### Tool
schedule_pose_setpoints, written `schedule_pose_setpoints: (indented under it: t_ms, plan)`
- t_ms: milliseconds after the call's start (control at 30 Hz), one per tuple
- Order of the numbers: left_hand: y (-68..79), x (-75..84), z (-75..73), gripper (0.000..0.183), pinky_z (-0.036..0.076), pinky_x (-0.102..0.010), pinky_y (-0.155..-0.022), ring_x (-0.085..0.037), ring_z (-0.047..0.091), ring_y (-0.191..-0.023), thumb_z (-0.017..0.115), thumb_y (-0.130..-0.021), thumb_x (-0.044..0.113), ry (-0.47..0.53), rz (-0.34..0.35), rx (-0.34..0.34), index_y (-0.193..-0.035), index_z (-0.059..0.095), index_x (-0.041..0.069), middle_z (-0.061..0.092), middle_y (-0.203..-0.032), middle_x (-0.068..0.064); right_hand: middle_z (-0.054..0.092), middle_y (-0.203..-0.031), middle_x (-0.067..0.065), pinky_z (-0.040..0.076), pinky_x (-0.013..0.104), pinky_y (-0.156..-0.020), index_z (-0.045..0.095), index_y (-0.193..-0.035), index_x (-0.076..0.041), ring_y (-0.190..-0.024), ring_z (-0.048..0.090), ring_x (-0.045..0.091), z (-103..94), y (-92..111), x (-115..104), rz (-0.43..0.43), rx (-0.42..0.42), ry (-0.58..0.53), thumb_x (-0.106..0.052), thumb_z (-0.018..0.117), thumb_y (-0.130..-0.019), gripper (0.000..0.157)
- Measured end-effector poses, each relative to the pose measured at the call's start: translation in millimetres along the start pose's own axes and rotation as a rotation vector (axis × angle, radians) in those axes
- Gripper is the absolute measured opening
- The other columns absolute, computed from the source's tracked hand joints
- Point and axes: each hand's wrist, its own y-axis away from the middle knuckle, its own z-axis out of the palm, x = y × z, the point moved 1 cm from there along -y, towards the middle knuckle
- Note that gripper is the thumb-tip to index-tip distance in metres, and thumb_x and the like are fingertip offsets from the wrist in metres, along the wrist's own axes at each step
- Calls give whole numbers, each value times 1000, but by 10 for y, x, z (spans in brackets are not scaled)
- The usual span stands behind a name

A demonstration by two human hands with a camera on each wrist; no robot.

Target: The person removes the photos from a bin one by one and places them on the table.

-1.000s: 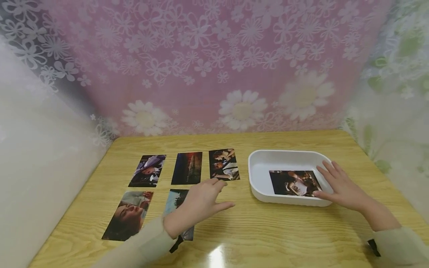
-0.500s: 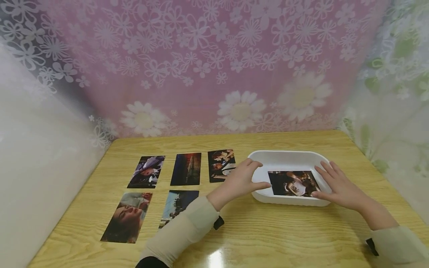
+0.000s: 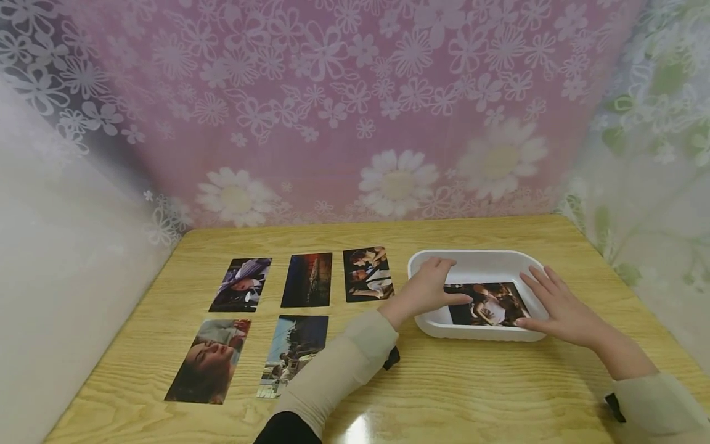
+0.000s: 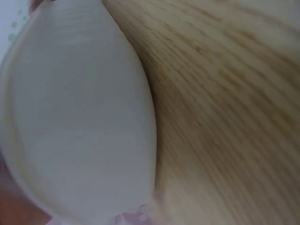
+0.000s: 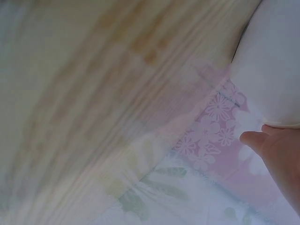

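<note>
A white rounded tray (image 3: 471,262) stands on the right part of the table with a dark photo (image 3: 493,303) inside. My left hand (image 3: 426,290) reaches over the tray's left end, thumb extended near the photo's left edge, nothing gripped. At the opposite end my right hand (image 3: 563,311) lies over the rim with fingers spread, thumb at the photo's near right corner; whether it touches the photo I cannot tell. The left wrist view is filled by the tray's outer wall (image 4: 84,112). In the right wrist view, my right hand (image 5: 283,157) meets the tray's rim.
Left of the tray several photos lie apart on the wooden table (image 3: 444,388): a couple photo (image 3: 367,275), a night tower photo (image 3: 307,280), a purple-toned photo (image 3: 242,285), a face photo (image 3: 209,364) and a blue-sky photo (image 3: 296,348) partly behind my left sleeve.
My left hand has moved right from above the loose photos to the tray's left end, uncovering the couple photo. The right hand and the photo in the tray stay in place.
</note>
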Motion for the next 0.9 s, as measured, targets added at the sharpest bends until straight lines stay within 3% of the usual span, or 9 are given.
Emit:
schedule_pose_setpoints:
  t_ms: [267,500,633,733,900]
  plan:
    - [-182,-12,176,90,33,-28,-94,-17,26,-127,58,-72,59,-74,-46,-110,-141,21,15,26,-140,-4,6,-142,26,-4,55,-99,15,-141,1,-130,-14,31,0,4,-1,11,-14,-13,-32,66,-78,87]
    - [-233,10,239,99,34,-35,-94,-12,22,-129,55,-68,66,-204,-133,-297,-144,9,21,22,-143,0,6,-143,25,-3,56,-98,14,-141,0,-130,-14,30,-12,1,-9,13,-9,-13,-31,67,-77,88]
    - [-242,-6,267,100,33,-31,-95,-11,28,-126,57,-71,62,-147,-134,-392,-144,4,20,27,-141,2,7,-142,25,0,59,-97,15,-141,-1,-130,-13,30,-14,-2,-14,18,-14,-13,-32,67,-77,88]
    - [-243,-15,272,99,32,-28,-95,-12,32,-124,58,-72,60,-121,-124,-421,-144,3,19,30,-139,2,7,-142,25,0,59,-97,14,-141,0,-130,-13,31,-14,-5,-15,18,-13,-10,-32,66,-78,88]
    - [-255,-22,272,94,31,-29,-96,-15,31,-125,57,-73,60,-137,-109,-393,-143,8,20,30,-139,1,7,-142,26,-2,56,-98,15,-141,1,-130,-13,30,-9,-5,-11,14,-7,-6,-31,66,-78,87]
